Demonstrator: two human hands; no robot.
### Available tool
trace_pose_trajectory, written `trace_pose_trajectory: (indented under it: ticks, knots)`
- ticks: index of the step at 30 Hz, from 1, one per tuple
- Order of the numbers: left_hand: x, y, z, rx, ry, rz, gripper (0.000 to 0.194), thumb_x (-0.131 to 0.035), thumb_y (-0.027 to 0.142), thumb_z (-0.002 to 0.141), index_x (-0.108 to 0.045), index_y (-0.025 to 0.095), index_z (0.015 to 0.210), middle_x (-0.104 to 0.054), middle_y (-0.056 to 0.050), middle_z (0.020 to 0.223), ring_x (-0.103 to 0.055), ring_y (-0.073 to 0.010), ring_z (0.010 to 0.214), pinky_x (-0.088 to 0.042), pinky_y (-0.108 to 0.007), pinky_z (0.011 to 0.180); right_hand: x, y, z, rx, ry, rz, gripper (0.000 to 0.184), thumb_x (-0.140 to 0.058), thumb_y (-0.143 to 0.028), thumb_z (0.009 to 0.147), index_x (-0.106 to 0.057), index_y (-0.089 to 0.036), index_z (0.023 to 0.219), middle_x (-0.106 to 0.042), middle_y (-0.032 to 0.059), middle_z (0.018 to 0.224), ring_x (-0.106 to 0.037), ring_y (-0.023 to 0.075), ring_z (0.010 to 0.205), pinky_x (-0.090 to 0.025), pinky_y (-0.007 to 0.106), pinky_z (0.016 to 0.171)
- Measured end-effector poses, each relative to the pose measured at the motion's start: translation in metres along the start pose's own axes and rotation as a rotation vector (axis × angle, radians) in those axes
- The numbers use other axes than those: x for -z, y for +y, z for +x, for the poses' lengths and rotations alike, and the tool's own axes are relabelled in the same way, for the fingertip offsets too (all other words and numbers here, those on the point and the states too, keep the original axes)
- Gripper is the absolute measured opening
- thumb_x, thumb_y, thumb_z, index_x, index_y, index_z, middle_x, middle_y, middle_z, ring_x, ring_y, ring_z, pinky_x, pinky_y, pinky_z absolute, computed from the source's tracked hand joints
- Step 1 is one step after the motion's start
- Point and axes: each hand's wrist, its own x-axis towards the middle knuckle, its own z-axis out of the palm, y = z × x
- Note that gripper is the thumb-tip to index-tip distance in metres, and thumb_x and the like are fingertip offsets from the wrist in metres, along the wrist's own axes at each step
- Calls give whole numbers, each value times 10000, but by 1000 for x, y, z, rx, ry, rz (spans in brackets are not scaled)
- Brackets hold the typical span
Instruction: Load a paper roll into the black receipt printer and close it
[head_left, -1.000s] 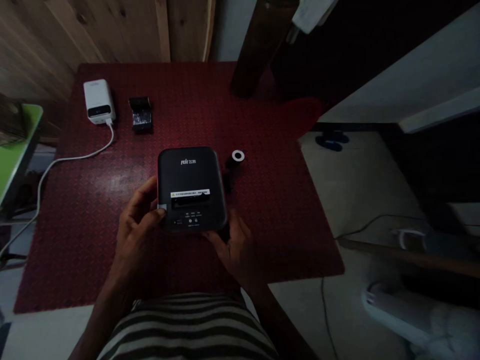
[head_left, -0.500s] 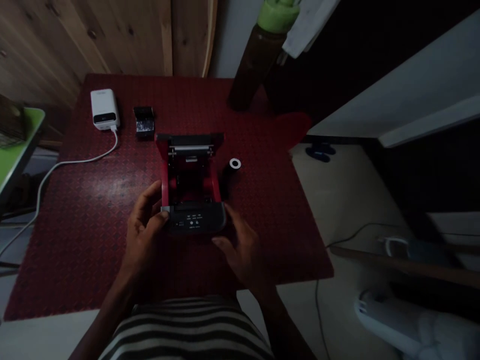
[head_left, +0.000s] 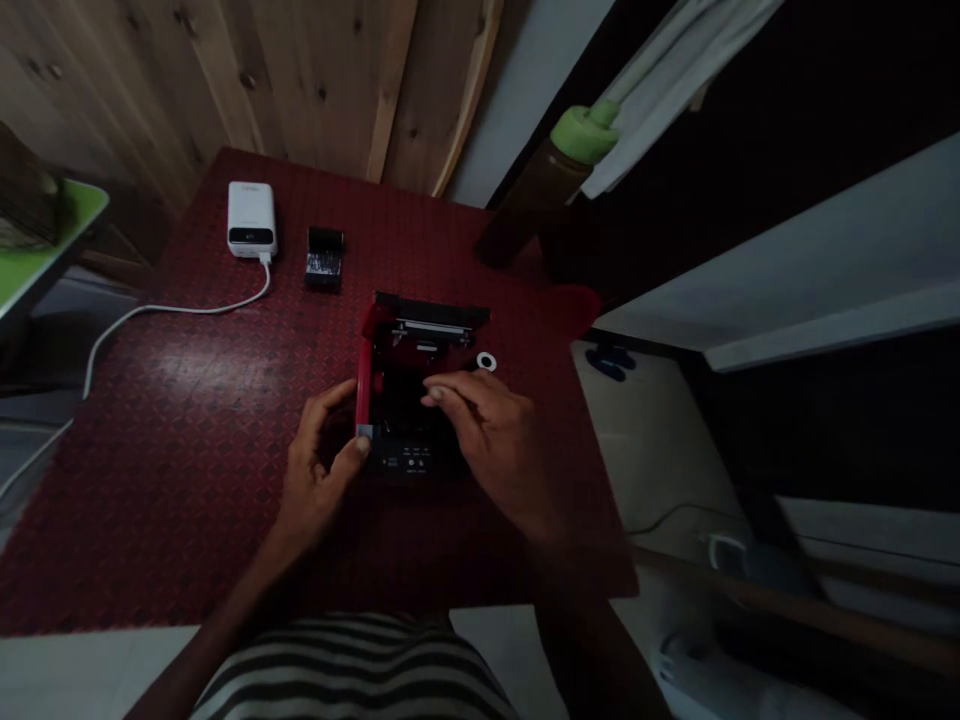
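A red and black label or receipt printer stands on the table with its lid raised and its dark inside showing. My left hand holds its front left corner, thumb on top and fingers along the red side. Over the right part of the open compartment is my right hand, thumb and forefinger pinched together. Whether anything is between those fingertips is too dark to tell. Just beyond the right hand lies a small roll with a white ring-shaped end, partly hidden.
On the red patterned table are a white power bank with a white cable and a small black object with a shiny front. A dark bottle with a green cap stands at the back right. Slippers lie on the floor.
My right hand has left the printer's front right corner and moved up over its open compartment, fingers now pinched. My left hand keeps its hold. The whole view has shifted and tilted.
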Motion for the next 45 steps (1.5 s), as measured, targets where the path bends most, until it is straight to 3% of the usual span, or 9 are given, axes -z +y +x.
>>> trace_pose_trajectory:
  ticks: [7, 12, 17, 22, 25, 28, 34, 39, 45]
  knots:
    - [0, -1, 0, 39, -2, -34, 605, -721, 491, 1013, -614, 244, 1555, -673, -144, 1539, -651, -361, 1442, -507, -553, 1220, -10, -34, 49, -50, -677, -569, 272, -614, -145, 1100, -778, -183, 1313, -860, 150, 1180, -831, 312, 1074, -628, 395, 881]
    - [1, -3, 1, 34, -9, -15, 604, -726, 503, 1002, -626, 253, 1543, -659, -145, 1559, -610, -373, 1493, -496, -570, 1230, -19, -45, 73, -48, -823, -714, 301, -562, -138, 1101, -789, -164, 1298, -846, 189, 1222, -819, 326, 1165, -617, 370, 904]
    - [0, -1, 1, 39, 8, -6, 597, -729, 507, 999, -636, 245, 1528, -677, -145, 1515, -650, -357, 1429, -502, -553, 1216, -16, -35, 61, -45, -679, -650, 243, -690, -257, 1057, -807, -200, 1263, -865, 149, 1086, -833, 322, 983, -617, 389, 817]
    - [-1, 5, 1, 41, 0, -13, 582, -723, 487, 1006, -634, 241, 1526, -682, -141, 1523, -672, -342, 1402, -530, -513, 1186, 15, -24, 27, 40, -230, -342, 136, -788, -270, 984, -845, -258, 1107, -809, 30, 882, -755, 219, 764, -565, 333, 686]
    - [0, 6, 1, 54, -8, -7, 587, -719, 483, 1015, -626, 240, 1541, -680, -141, 1542, -675, -344, 1407, -540, -505, 1178, 46, -6, 1, 45, -8, -58, 179, -831, -276, 963, -843, -294, 1141, -775, 1, 941, -728, 193, 820, -585, 333, 747]
    - [0, 3, 1, 46, -6, -7, 592, -721, 486, 1021, -622, 254, 1557, -677, -127, 1558, -685, -338, 1392, -551, -490, 1162, 67, 22, -34, -124, 129, 132, 209, -897, -325, 906, -840, -309, 1106, -765, 18, 1080, -723, 207, 922, -585, 333, 745]
    - [-1, 1, 4, -20, 37, 29, 540, -741, 492, 1006, -688, 269, 1495, -741, -92, 1471, -720, -315, 1329, -607, -419, 1060, 32, 68, -97, -472, 119, 358, 251, -857, -338, 861, -823, -246, 1092, -776, 33, 1004, -706, 179, 791, -567, 284, 645]
    - [-1, 1, 7, -56, 66, 53, 537, -761, 538, 971, -735, 284, 1444, -759, -86, 1443, -710, -336, 1338, -630, -409, 995, -9, 77, -104, -420, 96, 390, 272, -767, -279, 843, -828, -228, 1103, -813, 46, 1015, -724, 182, 805, -582, 301, 701]
    - [-1, 1, 6, -49, 77, 83, 545, -755, 573, 971, -736, 289, 1436, -761, -84, 1442, -729, -327, 1292, -633, -408, 993, -5, 79, -113, -364, 1, 326, 474, -695, -195, 875, -795, -257, 1334, -832, 77, 1243, -778, 206, 945, -649, 375, 883]
